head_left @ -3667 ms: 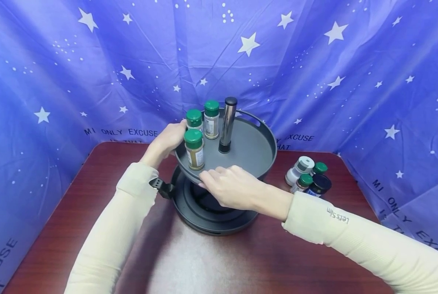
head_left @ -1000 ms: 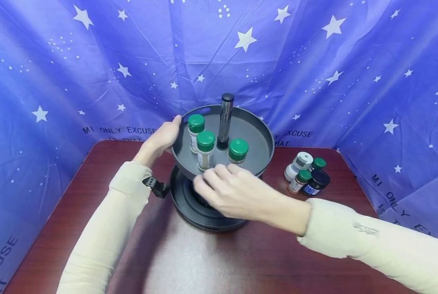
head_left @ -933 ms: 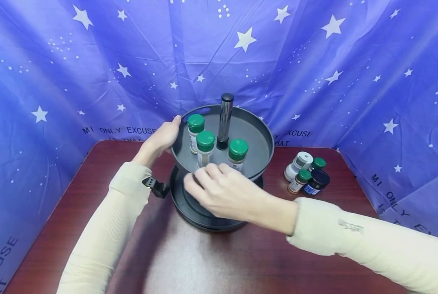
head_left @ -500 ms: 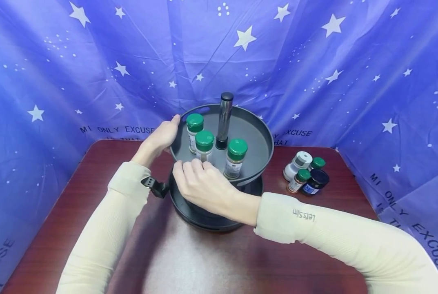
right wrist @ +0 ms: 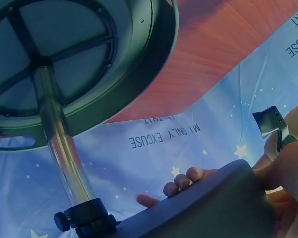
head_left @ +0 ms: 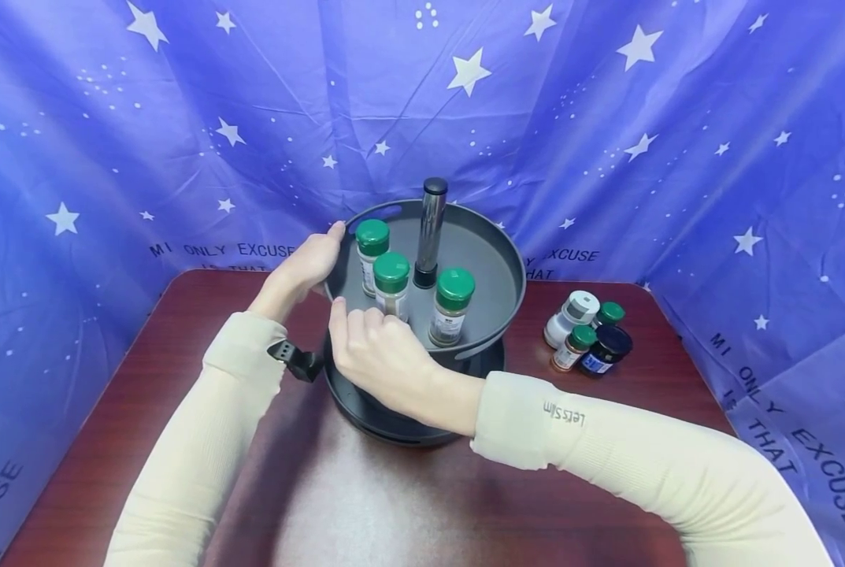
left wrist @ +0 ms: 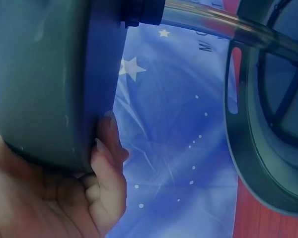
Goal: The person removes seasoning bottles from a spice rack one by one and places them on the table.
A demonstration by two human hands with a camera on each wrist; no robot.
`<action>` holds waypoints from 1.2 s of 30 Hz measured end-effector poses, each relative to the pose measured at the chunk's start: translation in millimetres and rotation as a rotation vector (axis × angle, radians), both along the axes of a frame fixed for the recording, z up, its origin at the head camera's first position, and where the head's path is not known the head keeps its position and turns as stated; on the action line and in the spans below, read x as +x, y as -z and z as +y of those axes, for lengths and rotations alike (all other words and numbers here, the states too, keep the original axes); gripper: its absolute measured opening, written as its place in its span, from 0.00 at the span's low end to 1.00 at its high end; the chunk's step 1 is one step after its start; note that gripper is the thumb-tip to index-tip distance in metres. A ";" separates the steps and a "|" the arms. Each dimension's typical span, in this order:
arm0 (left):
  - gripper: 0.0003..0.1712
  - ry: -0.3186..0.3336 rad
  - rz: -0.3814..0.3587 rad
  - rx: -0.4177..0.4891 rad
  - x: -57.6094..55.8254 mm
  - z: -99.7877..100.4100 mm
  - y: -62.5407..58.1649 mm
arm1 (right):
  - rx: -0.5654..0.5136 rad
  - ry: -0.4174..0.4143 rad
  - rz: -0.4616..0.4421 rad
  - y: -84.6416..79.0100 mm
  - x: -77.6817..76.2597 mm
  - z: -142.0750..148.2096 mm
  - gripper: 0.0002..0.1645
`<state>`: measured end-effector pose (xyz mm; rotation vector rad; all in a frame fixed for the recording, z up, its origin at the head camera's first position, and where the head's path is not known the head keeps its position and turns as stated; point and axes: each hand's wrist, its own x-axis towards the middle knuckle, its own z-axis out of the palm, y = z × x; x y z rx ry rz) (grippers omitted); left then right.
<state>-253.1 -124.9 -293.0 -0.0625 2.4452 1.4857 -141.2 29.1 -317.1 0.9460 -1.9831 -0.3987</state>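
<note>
My left hand grips the left rim of the round dark-grey upper tray of a two-tier turntable rack. The left wrist view shows that hand's fingers curled under the tray's edge. My right hand holds the tray's front-left rim, with its thumb side near the left hand. On the tray stand three green-capped spice jars, one at the left, one in the middle and one nearer the front. A shiny pole rises from the tray's centre. The lower tray is partly hidden behind my right hand.
A white-capped jar, a small green-capped jar, another green-capped jar and a dark-lidded jar cluster on the red-brown table to the right. A blue star-patterned curtain surrounds the table's back and sides.
The upper tray has turned counterclockwise, carrying the jars round towards the front and right. My right hand has shifted left along the front rim and taken hold there. The left hand stays on its rim.
</note>
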 end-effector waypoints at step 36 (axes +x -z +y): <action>0.31 -0.052 0.024 0.100 -2.2 -0.9 0.8 | -0.004 -0.425 -0.502 -26.3 -11.2 94.9 0.16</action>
